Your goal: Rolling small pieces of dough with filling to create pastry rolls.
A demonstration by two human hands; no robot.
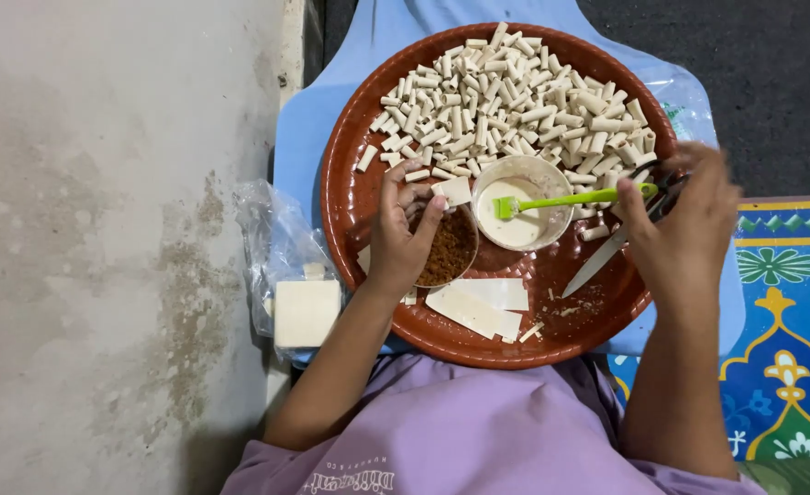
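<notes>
Left hand [403, 236] pinches a small white pastry square [453, 191] over the bowl of brown filling [449, 249], near the middle of the round brown tray [350, 215]. Right hand [684, 225] at the tray's right edge grips the green brush [570, 199] handle, bristles in the white paste bowl [522, 215]. Rolled pieces [506, 96] fill the tray's far half.
</notes>
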